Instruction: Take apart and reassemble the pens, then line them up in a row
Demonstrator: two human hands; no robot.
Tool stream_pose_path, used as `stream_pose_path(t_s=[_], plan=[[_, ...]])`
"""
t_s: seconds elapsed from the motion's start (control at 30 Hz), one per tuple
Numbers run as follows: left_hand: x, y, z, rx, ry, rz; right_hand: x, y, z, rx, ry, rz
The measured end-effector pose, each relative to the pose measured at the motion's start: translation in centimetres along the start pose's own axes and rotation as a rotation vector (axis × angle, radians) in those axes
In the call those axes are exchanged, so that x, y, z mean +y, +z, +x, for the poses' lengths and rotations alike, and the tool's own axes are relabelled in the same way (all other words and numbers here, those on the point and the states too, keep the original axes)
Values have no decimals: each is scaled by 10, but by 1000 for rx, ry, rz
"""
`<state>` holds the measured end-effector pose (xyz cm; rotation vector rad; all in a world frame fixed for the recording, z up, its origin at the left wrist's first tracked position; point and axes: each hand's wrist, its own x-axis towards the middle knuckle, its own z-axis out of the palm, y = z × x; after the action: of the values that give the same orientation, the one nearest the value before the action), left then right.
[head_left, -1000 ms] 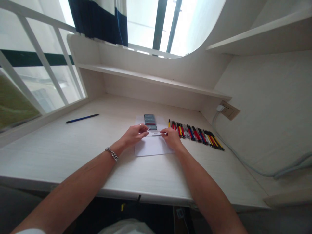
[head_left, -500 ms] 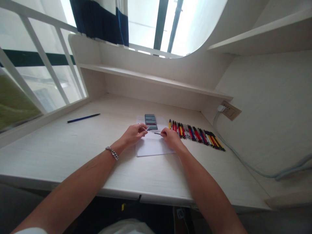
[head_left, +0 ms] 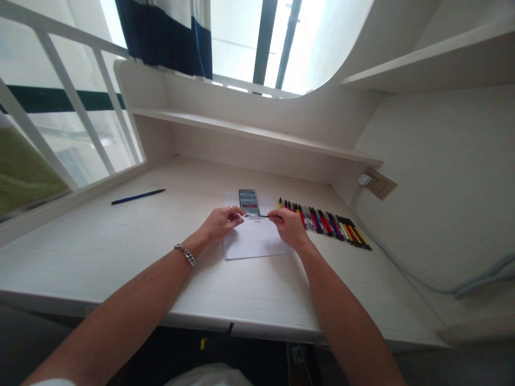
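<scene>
My left hand [head_left: 220,223] and my right hand [head_left: 288,227] meet over a white sheet of paper [head_left: 255,241] on the desk. Both hands pinch the ends of one thin pen [head_left: 257,215], held level between them just above the paper. The left hand wears a ring, and a metal bracelet sits on that wrist. A phone [head_left: 249,200] lies at the paper's far edge, just beyond the fingers. A row of several pens [head_left: 325,222] in red, yellow, blue, black and white lies to the right of my right hand.
A single blue pen [head_left: 138,196] lies far left on the white desk [head_left: 120,252]. A shelf [head_left: 249,131] runs along the back. A wall socket [head_left: 376,182] with a plugged cable [head_left: 402,265] is at the right. White railing bars stand at the left.
The pen has come together between my hands and risen slightly off the paper. My right hand has shifted a little toward the pen row.
</scene>
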<state>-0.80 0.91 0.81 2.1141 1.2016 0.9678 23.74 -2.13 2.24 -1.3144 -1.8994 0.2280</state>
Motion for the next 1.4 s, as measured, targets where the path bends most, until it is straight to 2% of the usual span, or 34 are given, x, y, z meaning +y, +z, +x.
stream_pose_path(t_s=[0.17,0.53,0.8,0.93,1.03,1.1,1.17,1.27,1.4], plan=[[0,-1,0,-16,-13,-14,0,-5,0,55,22,-32],[-4,2,-1,-41,-13,-10,-10,-7,-3,-25,-23,-110],[-2,7,-3,-129,55,-2,-23,15,-8,-127,-56,-39],[0,4,-4,-126,43,-12,-22,26,-6,-120,45,120],[-1,2,-1,-76,12,-16,-13,29,0,-69,173,301],[-3,0,1,-34,-1,-2,-6,29,4,-23,260,334],[-6,-1,2,-19,-12,7,2,29,5,-9,282,211],[-10,0,2,-21,-13,9,8,33,6,-87,211,-64],[-12,2,2,-26,7,-7,6,43,6,-168,219,-246]])
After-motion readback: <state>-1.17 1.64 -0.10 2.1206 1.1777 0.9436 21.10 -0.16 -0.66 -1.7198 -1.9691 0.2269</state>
